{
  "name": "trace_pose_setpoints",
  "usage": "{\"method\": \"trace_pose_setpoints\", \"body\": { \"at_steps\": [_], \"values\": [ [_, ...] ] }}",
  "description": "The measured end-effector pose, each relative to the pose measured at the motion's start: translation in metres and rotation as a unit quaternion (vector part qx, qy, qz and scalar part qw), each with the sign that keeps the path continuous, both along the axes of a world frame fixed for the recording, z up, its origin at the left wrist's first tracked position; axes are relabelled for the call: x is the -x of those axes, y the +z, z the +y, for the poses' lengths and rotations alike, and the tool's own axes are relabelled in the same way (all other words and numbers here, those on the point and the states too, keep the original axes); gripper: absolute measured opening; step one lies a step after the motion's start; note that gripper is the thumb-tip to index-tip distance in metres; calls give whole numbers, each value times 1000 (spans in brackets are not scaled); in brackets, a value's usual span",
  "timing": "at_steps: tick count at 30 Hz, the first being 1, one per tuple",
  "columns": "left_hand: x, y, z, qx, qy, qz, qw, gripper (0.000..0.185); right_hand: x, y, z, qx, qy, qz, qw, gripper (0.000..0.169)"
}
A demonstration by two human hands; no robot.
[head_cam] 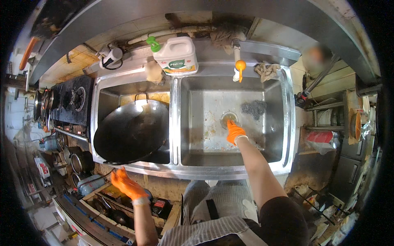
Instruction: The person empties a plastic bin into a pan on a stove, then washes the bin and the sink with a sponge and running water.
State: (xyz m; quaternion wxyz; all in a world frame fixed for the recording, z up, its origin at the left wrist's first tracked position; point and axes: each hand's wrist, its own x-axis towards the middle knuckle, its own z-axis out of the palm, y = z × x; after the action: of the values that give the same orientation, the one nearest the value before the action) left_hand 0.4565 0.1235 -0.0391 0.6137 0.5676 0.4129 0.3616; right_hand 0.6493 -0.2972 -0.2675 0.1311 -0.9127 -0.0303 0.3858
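Observation:
My right hand (235,132), in an orange rubber glove, reaches into the right basin of a steel double sink (176,123). Its fingertips are at the drain (229,119); whether they grip anything there is hidden. Small food scraps lie scattered on the basin floor around it, and a steel wool scourer (254,109) rests to the upper right. A large dark wok (132,132) leans in the left basin. Just below the wok's near rim is my left hand (127,185), also in an orange glove, beyond the sink's front edge. It holds nothing that I can see.
Behind the sink stand a white jug (178,55) with a green top and a faucet (239,69) with an orange lever. A crumpled rag (267,71) lies on the back ledge. To the left is a gas stove (74,100); a wooden-framed crate (170,216) is below my left hand.

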Motion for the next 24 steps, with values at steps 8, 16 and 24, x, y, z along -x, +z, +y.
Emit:
{"method": "trace_pose_setpoints", "body": {
  "at_steps": [8,16,24],
  "values": [
    [6,-89,-99,-528,-523,392,542,108,-53,-90,19,-20,-128,153,980,92],
    [-22,-78,-95,-473,-592,422,498,115,-59,-79,12,-14,-76,148,986,67],
    [-21,-82,-91,-509,-600,416,455,120,-50,-174,-5,-203,-182,30,962,41]
  ]
}}
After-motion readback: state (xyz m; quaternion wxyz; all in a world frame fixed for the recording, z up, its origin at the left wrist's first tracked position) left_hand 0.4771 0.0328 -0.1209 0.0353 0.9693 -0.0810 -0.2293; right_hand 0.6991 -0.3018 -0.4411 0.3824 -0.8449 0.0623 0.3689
